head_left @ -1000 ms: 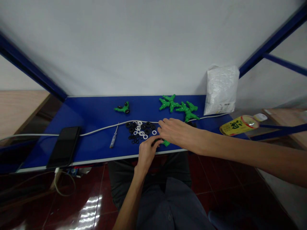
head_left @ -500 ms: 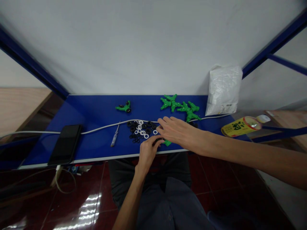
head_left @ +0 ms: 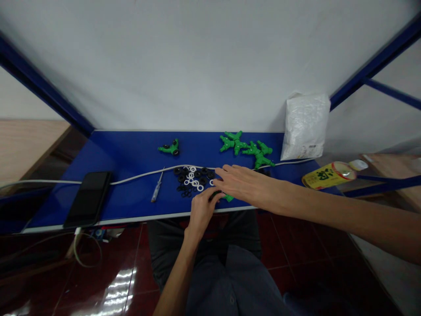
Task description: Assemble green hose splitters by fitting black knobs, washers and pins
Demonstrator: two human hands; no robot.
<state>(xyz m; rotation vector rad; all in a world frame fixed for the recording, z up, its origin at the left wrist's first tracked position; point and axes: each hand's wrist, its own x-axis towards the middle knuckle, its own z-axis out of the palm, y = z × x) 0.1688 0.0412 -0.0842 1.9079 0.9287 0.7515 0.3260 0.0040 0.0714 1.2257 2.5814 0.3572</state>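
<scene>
My left hand (head_left: 203, 205) and my right hand (head_left: 237, 182) meet at the front edge of the blue table. Between them is a green plastic hose connector (head_left: 228, 198), mostly covered by my fingers. The left fingers close round its dark end, while the right hand grips it from above. Just left of my right fingertips lie several white washers (head_left: 200, 188) and black rubber rings (head_left: 203, 180). Behind the hands rest green Y-shaped hose connectors (head_left: 258, 153), grouped at the right. One connector with black fittings (head_left: 170, 147) lies farther left.
A clear-handled screwdriver (head_left: 157, 191) lies left of the rings. Farther left is a black phone (head_left: 88, 197) with a cable. A white cord (head_left: 144, 174) crosses the blue table (head_left: 131, 151). At the right are a white plastic package (head_left: 305, 127) and a yellow-labelled bottle (head_left: 329, 174).
Both hands stay almost in place. The right hand has tilted slightly lower over the green connector, covering a little more of it. The view has shifted slightly.
</scene>
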